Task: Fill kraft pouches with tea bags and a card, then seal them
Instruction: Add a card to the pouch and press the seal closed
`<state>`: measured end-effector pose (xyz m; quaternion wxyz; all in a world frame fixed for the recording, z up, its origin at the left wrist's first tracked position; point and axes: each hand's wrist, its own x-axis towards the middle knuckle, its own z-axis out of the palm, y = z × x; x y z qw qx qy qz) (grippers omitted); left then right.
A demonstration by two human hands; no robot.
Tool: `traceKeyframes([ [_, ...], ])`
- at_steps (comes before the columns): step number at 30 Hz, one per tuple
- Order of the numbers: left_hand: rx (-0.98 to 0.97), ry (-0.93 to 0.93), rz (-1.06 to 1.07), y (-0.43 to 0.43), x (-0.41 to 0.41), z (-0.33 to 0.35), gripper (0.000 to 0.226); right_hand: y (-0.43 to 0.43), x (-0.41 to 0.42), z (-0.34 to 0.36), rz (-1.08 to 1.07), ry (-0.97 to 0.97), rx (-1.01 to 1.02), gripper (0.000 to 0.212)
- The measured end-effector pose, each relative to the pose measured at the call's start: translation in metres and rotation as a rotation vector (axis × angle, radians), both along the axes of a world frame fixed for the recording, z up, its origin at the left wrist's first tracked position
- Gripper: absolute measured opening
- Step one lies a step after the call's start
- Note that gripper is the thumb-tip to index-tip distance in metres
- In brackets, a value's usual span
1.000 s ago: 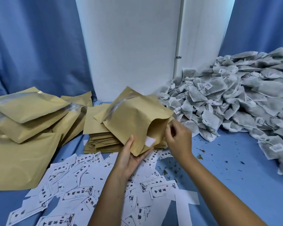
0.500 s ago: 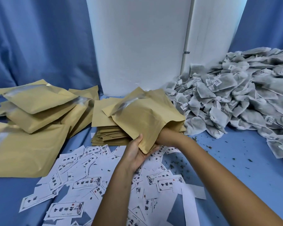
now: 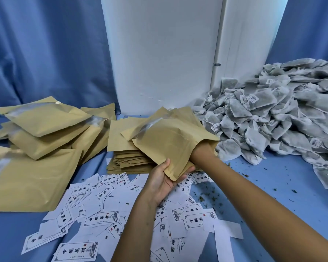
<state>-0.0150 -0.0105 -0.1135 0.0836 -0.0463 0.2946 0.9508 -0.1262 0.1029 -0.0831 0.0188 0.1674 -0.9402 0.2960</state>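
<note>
Head view: left hand grips kraft pouch corner; right hand hidden inside it, grip unknowable.

Blue table: pouches, cards, tea bags.

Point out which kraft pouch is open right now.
The pouch gripped at its near corner by the left hand: the right arm enters its mouth, hand hidden inside. The filled pouches at left and the flat stack lie untouched.

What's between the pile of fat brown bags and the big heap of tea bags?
In the head view: a stack of flat pouches, with the held pouch above it.
</note>
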Motion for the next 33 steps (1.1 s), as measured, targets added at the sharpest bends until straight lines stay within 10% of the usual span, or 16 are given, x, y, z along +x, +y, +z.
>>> traceKeyframes([
  [9,0.015,-0.017,0.043,0.002,-0.001,0.0,0.038,0.022,0.013,-0.004,0.171,0.315,-0.079,0.011],
  [16,-0.047,0.026,0.122,0.015,0.001,0.001,0.028,0.006,0.002,0.015,-0.047,-0.17,0.076,0.023],
  [18,-0.068,0.011,0.161,0.016,0.002,0.001,0.027,0.012,0.006,0.014,-0.014,-0.049,0.144,0.024],
  [21,-0.142,-0.038,0.22,0.016,0.002,0.0,0.023,0.036,0.022,-0.009,-0.178,0.403,-0.406,0.023],
  [24,-0.192,-0.093,0.262,0.018,0.0,-0.001,0.019,0.051,0.025,-0.021,-0.362,0.241,-0.92,0.024],
  [28,-0.245,-0.142,0.264,0.018,0.005,-0.002,0.013,0.05,0.018,-0.012,-0.217,-0.335,-1.168,0.036],
  [33,-0.472,-0.256,0.246,0.016,0.003,-0.014,0.035,0.054,0.005,-0.024,-0.209,-0.268,-1.057,0.018],
])
